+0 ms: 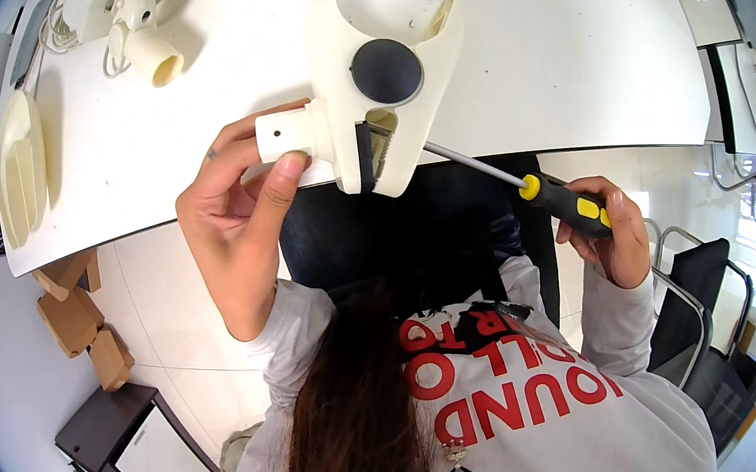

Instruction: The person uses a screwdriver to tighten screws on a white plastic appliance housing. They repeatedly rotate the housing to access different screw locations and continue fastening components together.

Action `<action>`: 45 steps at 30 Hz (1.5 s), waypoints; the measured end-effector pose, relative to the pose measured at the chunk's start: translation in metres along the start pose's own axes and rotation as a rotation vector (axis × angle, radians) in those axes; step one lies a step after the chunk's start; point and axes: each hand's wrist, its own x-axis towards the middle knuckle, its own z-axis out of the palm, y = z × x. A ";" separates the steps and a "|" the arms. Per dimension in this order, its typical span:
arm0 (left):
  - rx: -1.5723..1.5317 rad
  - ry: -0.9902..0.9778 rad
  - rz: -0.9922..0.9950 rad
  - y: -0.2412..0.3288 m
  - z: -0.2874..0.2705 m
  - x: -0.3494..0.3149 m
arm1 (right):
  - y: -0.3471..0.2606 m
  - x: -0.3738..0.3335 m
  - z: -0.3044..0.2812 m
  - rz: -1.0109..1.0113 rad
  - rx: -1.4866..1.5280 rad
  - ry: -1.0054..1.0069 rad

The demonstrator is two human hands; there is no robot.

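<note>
A forked cream plastic casing (338,86) is held at the near edge of the white table (568,71), about midway along it, its two prongs pointing toward the table's far side. The screwdriver (531,187) slants away from it, the grey shaft crossing the table's near edge and the black-and-yellow handle lying on the person's side of that edge; its tip is hidden behind the casing, so I cannot tell whether it touches.

The left hand (232,204) reaches up across the table's near edge with the wrist bare and upright and the palm turned toward the casing, thumb on the near face of the side stub, fingers bent behind, pinching it. The right hand (621,224) is off the table's near edge, forearm raised, fingers curled around the handle's rear end.

At the table's far left sits a cream tubed assembly (143,38); a cream shell (22,177) lies at its left end; a black chair (703,285) stands off its near right side
</note>
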 end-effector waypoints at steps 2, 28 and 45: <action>-0.012 0.006 -0.005 0.000 0.001 0.001 | -0.002 0.001 0.000 -0.051 -0.070 -0.053; 0.008 0.135 0.002 -0.002 -0.001 0.000 | -0.019 -0.004 0.023 -0.239 -0.148 0.074; -0.132 0.250 0.169 -0.019 -0.014 -0.007 | -0.018 -0.002 0.030 -0.571 -0.241 0.032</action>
